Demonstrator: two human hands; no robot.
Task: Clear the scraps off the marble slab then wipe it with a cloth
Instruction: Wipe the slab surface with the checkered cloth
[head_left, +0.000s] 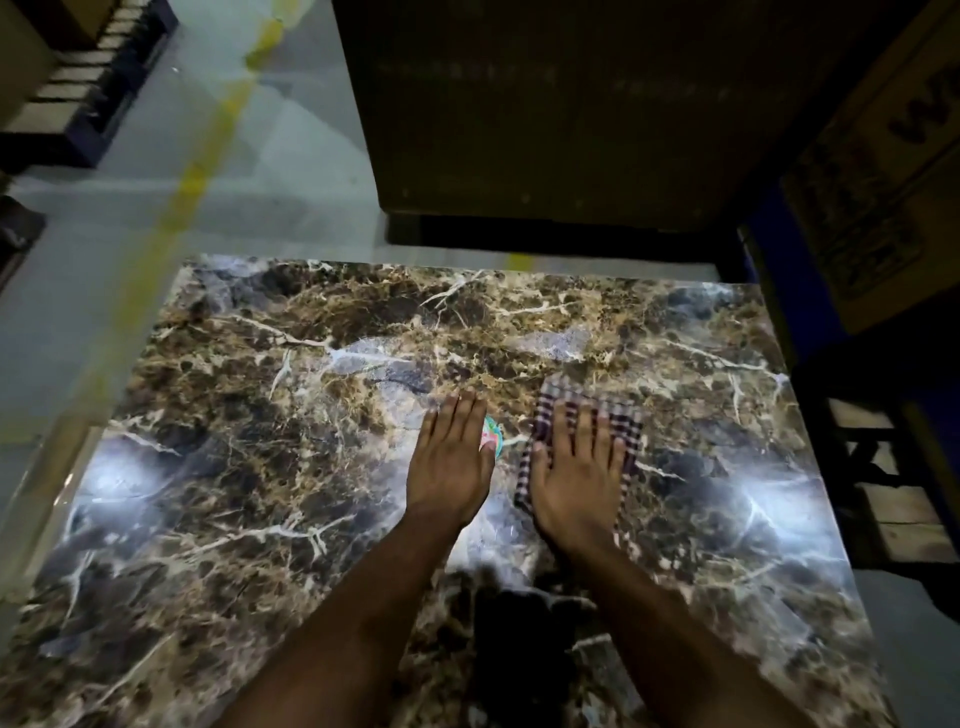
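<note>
Brown, white-veined polished marble slab (311, 415) fills the lower view, with glare patches near both side edges. Left hand (449, 462) lies flat on the slab near its centre, fingers straight and together, grasping nothing. A small pink-and-green scrap (493, 439) lies just beside this hand, touching its thumb side and partly hidden under it. Right hand (576, 478) presses flat on a dark-and-white checked cloth (621, 415), fingers extended and spread; the cloth lies on the slab just right of the scrap. Grey floor (260, 182) with a yellow painted line (208, 150) lies beyond the slab.
</note>
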